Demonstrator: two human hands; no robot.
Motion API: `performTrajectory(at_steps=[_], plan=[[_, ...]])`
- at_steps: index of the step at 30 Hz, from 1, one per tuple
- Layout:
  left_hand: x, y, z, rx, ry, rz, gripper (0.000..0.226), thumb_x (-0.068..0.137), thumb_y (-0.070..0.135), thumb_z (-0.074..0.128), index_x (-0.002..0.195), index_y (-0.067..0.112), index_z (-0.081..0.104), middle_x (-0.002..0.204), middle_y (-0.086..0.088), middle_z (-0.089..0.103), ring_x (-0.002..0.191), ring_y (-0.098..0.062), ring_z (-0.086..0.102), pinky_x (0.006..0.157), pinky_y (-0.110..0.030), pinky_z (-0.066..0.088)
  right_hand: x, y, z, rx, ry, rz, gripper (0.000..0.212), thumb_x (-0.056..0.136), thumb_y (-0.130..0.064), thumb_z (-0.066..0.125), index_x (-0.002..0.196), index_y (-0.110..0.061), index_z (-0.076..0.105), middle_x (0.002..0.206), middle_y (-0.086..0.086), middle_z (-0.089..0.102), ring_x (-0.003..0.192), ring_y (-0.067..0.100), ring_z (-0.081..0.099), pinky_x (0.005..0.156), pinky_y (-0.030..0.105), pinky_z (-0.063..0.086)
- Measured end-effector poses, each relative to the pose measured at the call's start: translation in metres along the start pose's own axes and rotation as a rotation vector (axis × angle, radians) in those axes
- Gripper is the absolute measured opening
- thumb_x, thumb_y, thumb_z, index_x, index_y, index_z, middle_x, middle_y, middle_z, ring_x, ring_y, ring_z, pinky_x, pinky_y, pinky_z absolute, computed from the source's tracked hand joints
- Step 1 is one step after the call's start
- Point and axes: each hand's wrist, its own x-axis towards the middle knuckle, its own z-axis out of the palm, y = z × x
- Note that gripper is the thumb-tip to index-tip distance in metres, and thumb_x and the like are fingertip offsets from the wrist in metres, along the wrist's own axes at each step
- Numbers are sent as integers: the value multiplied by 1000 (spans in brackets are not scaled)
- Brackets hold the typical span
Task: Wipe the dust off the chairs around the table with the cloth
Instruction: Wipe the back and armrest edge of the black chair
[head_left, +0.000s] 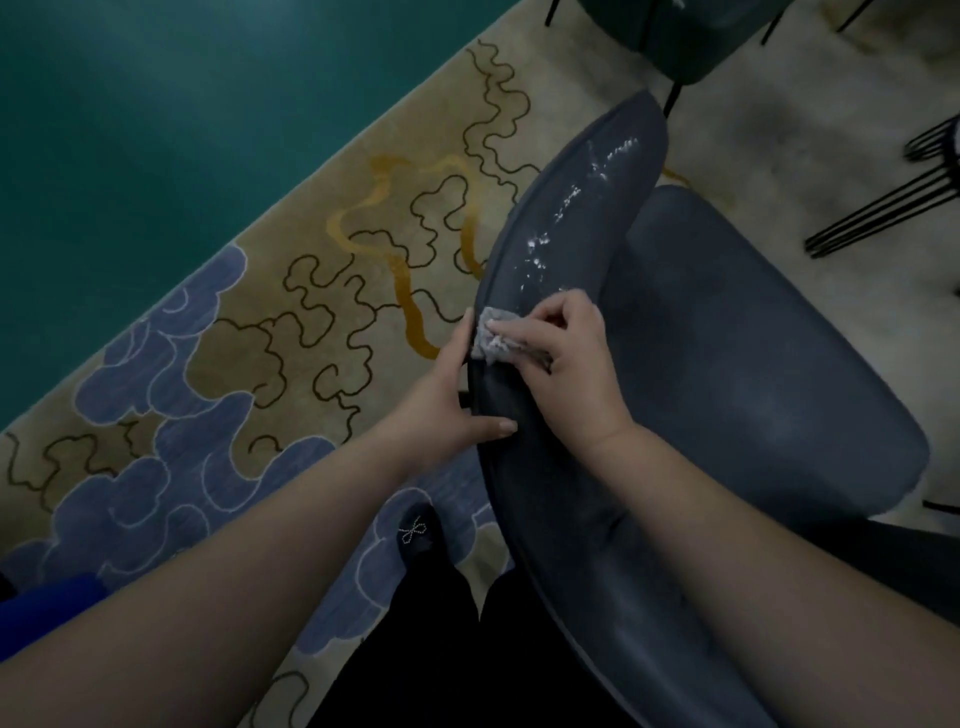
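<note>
our right hand (563, 358) is closed around the small grey cloth (493, 340), fingers bunched on it, pressing it onto the top of the dark blue chair (753, 364) backrest. just beside it, our left hand (457, 400) grips the backrest's outer edge, thumb on the near face and fingers wrapped behind. white dust specks (566, 218) trail along the backrest beyond the cloth. under the chair lies a patterned rug (291, 291), with our black shoe (415, 532) on it below
</note>
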Motion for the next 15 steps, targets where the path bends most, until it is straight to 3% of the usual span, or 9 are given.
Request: performTrajectory(at_steps=[3, 6, 10, 15], plan=[[7, 3, -8, 16, -35, -13, 122, 72, 7, 81, 152, 38, -5, 125, 37, 33, 120, 11, 46, 93, -16, 47, -21, 0, -1, 13, 21, 8, 31, 79, -7, 75, 103, -26, 73, 98, -5, 43, 95, 18, 46, 85, 22, 43], [11, 2, -12, -3, -61, -26, 121, 72, 6, 82, 151, 41, -4, 135, 27, 33, 124, -3, 48, 96, -24, 49, -5, 4, 1, -37, 38, -16, 31, 78, -5, 76, 103, -24, 74, 96, -2, 45, 93, 20, 46, 82, 24, 44], [19, 4, -16, -11, -78, -8, 121, 72, 4, 82, 152, 39, -2, 143, 19, 36, 118, 4, 52, 93, -22, 51, 26, 8, 6, -62, 128, 26, 26, 80, -8, 75, 101, -22, 75, 96, 2, 46, 95, 17, 42, 85, 21, 41], [31, 13, -22, -4, -82, -19, 121, 72, 5, 81, 153, 37, -3, 150, 15, 31, 122, 4, 48, 89, -18, 51, 0, 12, 9, -20, 159, 37, 33, 78, -5, 75, 104, -26, 74, 97, 2, 48, 95, 18, 43, 85, 17, 39]])
